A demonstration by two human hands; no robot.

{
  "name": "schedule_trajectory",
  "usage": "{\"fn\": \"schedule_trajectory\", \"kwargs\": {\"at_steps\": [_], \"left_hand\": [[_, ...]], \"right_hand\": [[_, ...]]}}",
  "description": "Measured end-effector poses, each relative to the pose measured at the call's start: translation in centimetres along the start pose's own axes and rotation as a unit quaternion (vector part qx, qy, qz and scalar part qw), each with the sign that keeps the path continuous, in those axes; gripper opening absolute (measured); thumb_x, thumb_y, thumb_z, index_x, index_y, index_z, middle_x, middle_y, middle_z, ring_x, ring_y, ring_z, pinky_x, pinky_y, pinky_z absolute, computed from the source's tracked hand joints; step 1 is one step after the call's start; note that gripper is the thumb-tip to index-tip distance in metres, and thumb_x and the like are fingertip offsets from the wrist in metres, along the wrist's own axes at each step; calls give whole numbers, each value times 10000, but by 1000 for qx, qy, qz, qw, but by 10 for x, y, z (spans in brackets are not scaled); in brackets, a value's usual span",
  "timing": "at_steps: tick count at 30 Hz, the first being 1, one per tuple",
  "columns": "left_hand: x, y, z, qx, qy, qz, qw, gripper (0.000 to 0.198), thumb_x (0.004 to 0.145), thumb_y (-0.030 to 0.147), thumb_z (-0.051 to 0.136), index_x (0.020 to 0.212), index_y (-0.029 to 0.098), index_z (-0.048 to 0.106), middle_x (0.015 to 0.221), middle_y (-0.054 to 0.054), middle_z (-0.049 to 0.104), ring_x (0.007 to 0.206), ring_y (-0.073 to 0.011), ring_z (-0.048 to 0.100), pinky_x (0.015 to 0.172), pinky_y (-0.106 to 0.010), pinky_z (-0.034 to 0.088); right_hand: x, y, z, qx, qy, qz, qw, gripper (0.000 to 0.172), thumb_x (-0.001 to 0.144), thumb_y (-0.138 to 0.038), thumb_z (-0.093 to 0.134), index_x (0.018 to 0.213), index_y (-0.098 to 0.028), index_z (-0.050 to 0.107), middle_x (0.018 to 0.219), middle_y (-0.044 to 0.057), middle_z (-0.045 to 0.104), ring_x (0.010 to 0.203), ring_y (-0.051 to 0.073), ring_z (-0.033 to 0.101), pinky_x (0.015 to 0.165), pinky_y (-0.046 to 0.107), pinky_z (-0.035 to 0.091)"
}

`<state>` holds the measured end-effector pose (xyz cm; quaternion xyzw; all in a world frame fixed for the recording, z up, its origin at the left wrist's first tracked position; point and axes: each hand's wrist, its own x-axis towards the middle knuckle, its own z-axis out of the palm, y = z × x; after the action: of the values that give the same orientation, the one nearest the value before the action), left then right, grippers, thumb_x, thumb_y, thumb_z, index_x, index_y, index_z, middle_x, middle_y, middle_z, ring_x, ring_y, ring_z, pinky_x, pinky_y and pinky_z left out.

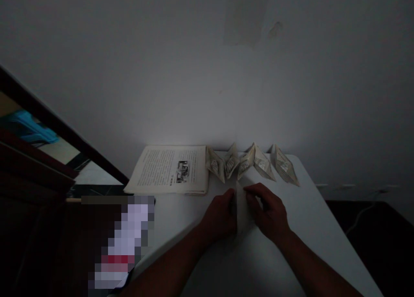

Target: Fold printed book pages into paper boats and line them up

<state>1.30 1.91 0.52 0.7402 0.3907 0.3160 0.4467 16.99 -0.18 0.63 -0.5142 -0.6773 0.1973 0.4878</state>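
A folded sheet of paper (242,215) stands nearly edge-on between my hands, above the white table. My left hand (220,215) is closed on its left side, with the fingers partly hidden behind it. My right hand (268,208) pinches its right side near the top, the fingers bent. Just beyond, several folded paper boats made from printed pages, such as one paper boat (263,163) and another at the right end, a paper boat (285,167), line the table's back edge. To their left lies a stack of printed pages (158,167) with a small black picture on top.
The white table (310,211) backs onto a grey wall (161,73). At the lower left a pixelated bright object (124,241) lies by the table's edge. A dark frame (61,120) leans in on the left, with something blue (32,126) beyond. A cable (362,213) hangs at right.
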Motion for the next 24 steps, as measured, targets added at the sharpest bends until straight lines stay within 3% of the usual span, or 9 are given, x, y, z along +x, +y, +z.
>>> {"fn": "schedule_trajectory", "kwargs": {"at_steps": [5, 10, 13, 17, 24], "left_hand": [[2, -4, -1, -6, 28, -20, 999, 91, 759, 225, 540, 804, 148, 562, 682, -3, 596, 566, -112, 526, 508, -194, 368], [3, -5, -7, 51, 109, -12, 993, 71, 748, 206, 552, 804, 163, 556, 701, 15, 565, 542, -85, 491, 516, -186, 365], [2, -3, -8, 73, 161, 16, 984, 38, 737, 156, 541, 770, 171, 527, 698, 24, 525, 565, -83, 481, 535, -188, 363], [2, -2, -7, 70, 190, 46, 978, 130, 704, 105, 542, 806, 178, 508, 745, 27, 496, 559, -73, 451, 544, -195, 359], [0, -3, -9, 36, 182, 81, 979, 347, 588, 2, 500, 887, 178, 506, 883, 0, 496, 570, -66, 409, 534, -195, 347]], "right_hand": [[3, -1, -5, -18, -23, -28, 999, 220, 815, -286, 542, 1024, -220, 558, 873, 49, 595, 823, 197, 578, 738, 322, 468], [3, -1, -8, -36, -58, -28, 997, 580, 688, -364, 677, 1198, -217, 444, 1144, 113, 544, 1058, 265, 514, 895, 407, 424], [2, -5, -5, -53, -81, -14, 995, 698, 630, -354, 720, 1235, -217, 400, 1169, 112, 518, 1075, 271, 497, 902, 423, 421], [4, -12, -2, -61, -89, -9, 994, 459, 697, -263, 638, 1119, -210, 466, 989, 67, 558, 918, 214, 551, 800, 357, 463], [5, -3, -2, -88, -56, 25, 994, 55, 746, -199, 551, 796, -195, 528, 687, -10, 563, 628, 144, 545, 611, 263, 445]]}}
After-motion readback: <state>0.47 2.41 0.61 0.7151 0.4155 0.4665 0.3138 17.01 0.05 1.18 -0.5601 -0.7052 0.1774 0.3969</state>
